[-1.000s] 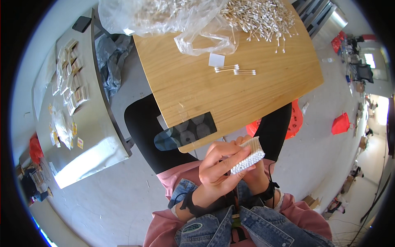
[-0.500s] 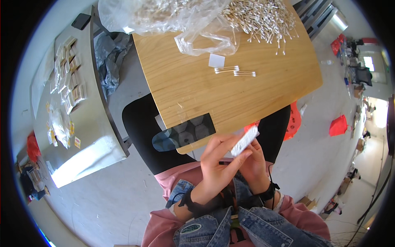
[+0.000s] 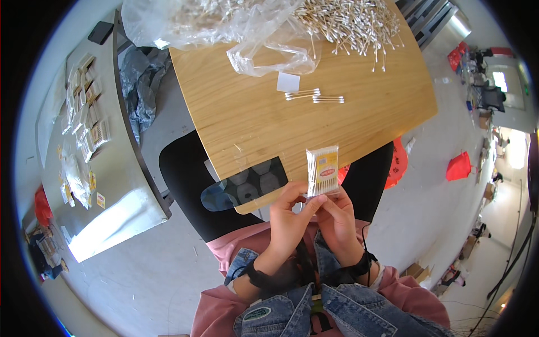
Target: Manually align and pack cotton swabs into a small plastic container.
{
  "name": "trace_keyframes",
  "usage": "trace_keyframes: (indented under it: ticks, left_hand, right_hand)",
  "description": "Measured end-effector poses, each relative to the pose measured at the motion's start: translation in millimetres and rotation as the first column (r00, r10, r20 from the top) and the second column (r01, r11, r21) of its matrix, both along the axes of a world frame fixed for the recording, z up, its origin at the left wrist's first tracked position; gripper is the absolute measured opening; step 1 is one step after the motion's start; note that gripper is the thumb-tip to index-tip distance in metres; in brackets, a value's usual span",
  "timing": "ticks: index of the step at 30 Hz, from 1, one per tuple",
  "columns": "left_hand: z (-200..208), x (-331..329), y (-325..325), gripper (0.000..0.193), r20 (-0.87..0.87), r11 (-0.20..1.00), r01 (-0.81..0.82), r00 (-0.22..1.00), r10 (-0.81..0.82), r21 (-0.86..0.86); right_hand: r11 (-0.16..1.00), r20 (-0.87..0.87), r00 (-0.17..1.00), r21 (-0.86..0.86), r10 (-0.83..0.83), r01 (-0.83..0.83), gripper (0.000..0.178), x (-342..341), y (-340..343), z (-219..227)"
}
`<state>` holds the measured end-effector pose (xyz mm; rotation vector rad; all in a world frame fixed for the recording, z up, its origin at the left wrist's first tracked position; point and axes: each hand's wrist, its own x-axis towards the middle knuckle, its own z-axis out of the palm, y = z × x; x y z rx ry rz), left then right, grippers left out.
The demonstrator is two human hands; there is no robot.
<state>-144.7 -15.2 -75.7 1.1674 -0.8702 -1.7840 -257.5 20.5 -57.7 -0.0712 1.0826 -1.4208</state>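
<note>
A clear pack of cotton swabs point(image 3: 322, 171) with a yellow label stands upright before me, its face toward me. My left hand point(image 3: 291, 210) pinches its lower edge from the left. On the other side my right hand point(image 3: 338, 216) grips the same edge, the thumbs close together. Some fingertips are hidden behind the pack. Beyond it, several loose cotton swabs point(image 3: 303, 94) lie on the wooden table point(image 3: 252, 112) in two small groups, beside a white square card point(image 3: 288, 82).
A large heap of cotton swabs point(image 3: 353, 22) and a clear plastic bag point(image 3: 213, 22) cover the table's far side. A dark translucent sheet point(image 3: 247, 185) lies at its near left corner. On the left side table point(image 3: 123, 185) are several filled packs point(image 3: 84, 106) and a black phone point(image 3: 101, 32).
The pack has turned from showing its narrow white edge to standing upright with its labelled face visible. Both hands have shifted to its lower edge. The view has moved slightly.
</note>
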Motion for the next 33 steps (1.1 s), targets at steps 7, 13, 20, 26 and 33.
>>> trace_keyframes:
  ticks: [7, 13, 20, 26, 33]
  left_hand:
    - [3, 26, -7, 0.015, 0.004, 0.996, 0.048, 0.999, -0.048, 0.070]
    - [6, 45, -24, 0.010, 0.070, 0.972, 0.156, 0.987, -0.146, -0.175]
    - [5, 60, -21, 0.018, -0.262, 0.999, 0.050, 0.964, -0.053, -0.019]
    - [13, 38, -11, 0.015, -0.307, 0.972, -0.235, 0.924, 0.228, 0.016]
    - [21, 21, -8, 0.011, -0.122, 0.910, -0.409, 0.908, 0.400, -0.062]
  right_hand:
    - [0.979, -0.425, 0.886, 0.000, 0.184, -0.203, 0.047, -20, -5, -2]
    - [0.977, -0.118, 0.971, -0.005, 0.210, -0.212, 0.054, -29, -40, 8]
    - [0.966, -0.313, 0.921, -0.033, 0.233, -0.255, 0.048, -18, -46, 21]
    - [0.963, -0.482, 0.857, -0.093, 0.180, -0.254, 0.042, -10, -36, 33]
    - [0.951, -0.483, 0.843, -0.060, 0.239, -0.304, 0.040, 7, -17, 40]
